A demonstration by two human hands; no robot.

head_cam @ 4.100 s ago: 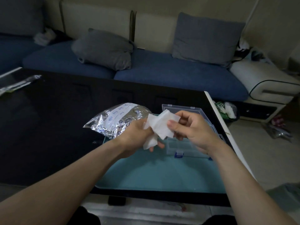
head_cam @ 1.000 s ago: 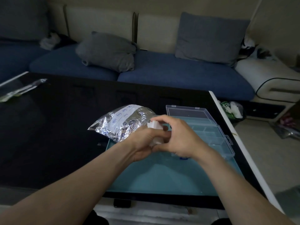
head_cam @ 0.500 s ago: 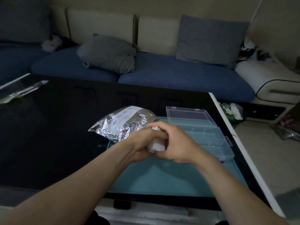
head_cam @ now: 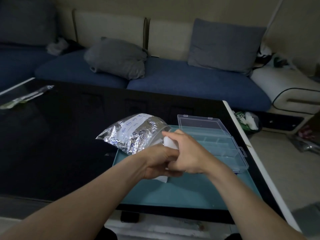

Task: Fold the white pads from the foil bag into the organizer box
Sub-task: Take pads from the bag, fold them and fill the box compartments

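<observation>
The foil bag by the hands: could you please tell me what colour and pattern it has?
The foil bag is crinkled silver with a white label strip and small blue printed marks, seen in the head view.

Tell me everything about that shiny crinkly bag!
The foil bag is silvery and crumpled, with a white label panel and blue printed marks. It lies on its side, partly on the dark table and partly over the teal tray's far left corner. Its mouth faces the hands, and nothing grips it.

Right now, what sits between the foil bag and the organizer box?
In the head view, the two hands, left hand and right hand, gripping the white pad, fill the gap between foil bag and organizer box.
</observation>
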